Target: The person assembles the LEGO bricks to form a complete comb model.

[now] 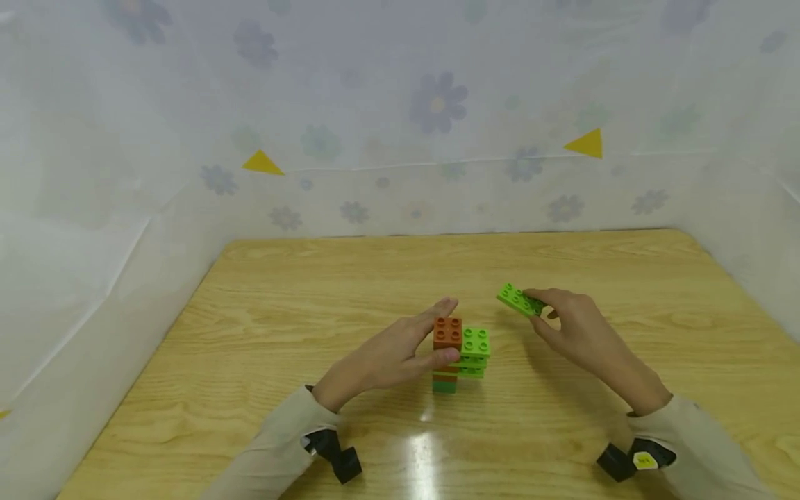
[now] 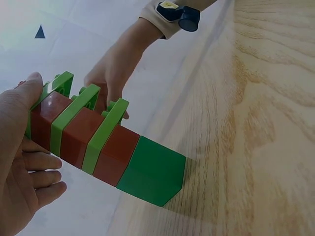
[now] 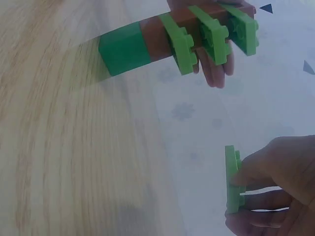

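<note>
A tower of toy building bricks (image 1: 447, 339) stands upright on the table, brown bricks alternating with thin lime-green plates above a dark green base brick (image 2: 151, 169). Three lime-green plates (image 3: 214, 37) jut out from its right side. My left hand (image 1: 390, 354) holds the upper part of the tower, thumb on the near side and fingers behind. Off to the tower's right and raised above the table, my right hand (image 1: 578, 330) pinches a loose lime-green plate (image 1: 516, 300), studs up and tilted. Fingers cover part of that plate.
The wood-grain table (image 1: 300, 292) has a white flowered sheet (image 1: 387, 104) hanging behind it and at its sides. Yellow triangles (image 1: 585, 144) mark the sheet. A black wrist device (image 1: 334, 455) sits on each sleeve.
</note>
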The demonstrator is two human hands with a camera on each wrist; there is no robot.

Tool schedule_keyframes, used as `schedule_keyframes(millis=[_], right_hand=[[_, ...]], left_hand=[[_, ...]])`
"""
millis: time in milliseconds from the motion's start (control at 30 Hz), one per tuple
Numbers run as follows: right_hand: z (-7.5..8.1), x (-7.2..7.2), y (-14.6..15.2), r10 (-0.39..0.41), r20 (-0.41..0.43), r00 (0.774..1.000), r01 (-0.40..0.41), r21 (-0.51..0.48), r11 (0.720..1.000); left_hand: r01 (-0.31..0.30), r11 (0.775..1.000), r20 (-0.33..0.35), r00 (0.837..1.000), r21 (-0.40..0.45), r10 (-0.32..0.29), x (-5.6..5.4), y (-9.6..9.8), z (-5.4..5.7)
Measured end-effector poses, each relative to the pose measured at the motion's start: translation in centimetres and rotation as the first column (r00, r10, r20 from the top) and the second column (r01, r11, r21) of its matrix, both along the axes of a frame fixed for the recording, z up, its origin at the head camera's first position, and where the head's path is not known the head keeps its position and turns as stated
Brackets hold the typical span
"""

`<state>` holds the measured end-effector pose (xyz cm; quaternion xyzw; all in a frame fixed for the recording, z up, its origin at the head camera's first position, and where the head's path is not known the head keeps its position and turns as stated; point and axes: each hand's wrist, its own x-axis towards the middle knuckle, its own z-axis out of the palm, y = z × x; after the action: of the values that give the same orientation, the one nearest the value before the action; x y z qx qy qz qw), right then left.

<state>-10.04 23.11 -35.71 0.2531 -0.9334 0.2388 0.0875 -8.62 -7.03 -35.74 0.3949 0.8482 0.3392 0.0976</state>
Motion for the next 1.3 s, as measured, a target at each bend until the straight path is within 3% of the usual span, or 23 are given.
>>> schedule_keyframes(millis=[133, 300, 467, 700, 1033, 1300], right_hand=[[0.9, 0.5, -0.5, 0.034, -0.120, 0.992, -0.039, -0.041, 0.998], [2.1, 1.3, -1.1, 0.079, -0.257, 0.963, -0.107, -0.095, 0.990], [3.0, 2.3, -2.3, 0.181, -0.278, 0.943, -0.228, -0.143, 0.963], [3.8, 3.7, -4.0, 0.258, -0.308, 0.916, -0.325, -0.193, 0.926], [3.6, 4.2, -5.2, 0.339, -0.355, 0.871, -0.423, -0.192, 0.885], [3.4, 4.3, -5.8, 0.350, -0.393, 0.850, -0.439, -0.163, 0.884]], left_hand=[[-0.007, 1.000, 0.009, 1.000, -0.003, 0.007, 0.0, 0.0, 0.0], [-0.008, 1.000, 0.020, 1.000, 0.000, 0.008, -0.1, 0.0, 0.1], [-0.016, 1.000, 0.025, 1.000, -0.011, 0.016, -0.1, 0.0, 0.1], [0.003, 1.000, 0.018, 1.000, 0.018, -0.003, -0.1, 0.1, 0.0], [0.053, 0.993, 0.004, 0.999, 0.102, -0.054, -0.4, 0.4, -0.2], [0.050, 0.992, 0.009, 0.999, 0.113, -0.051, -0.3, 0.3, -0.4]])
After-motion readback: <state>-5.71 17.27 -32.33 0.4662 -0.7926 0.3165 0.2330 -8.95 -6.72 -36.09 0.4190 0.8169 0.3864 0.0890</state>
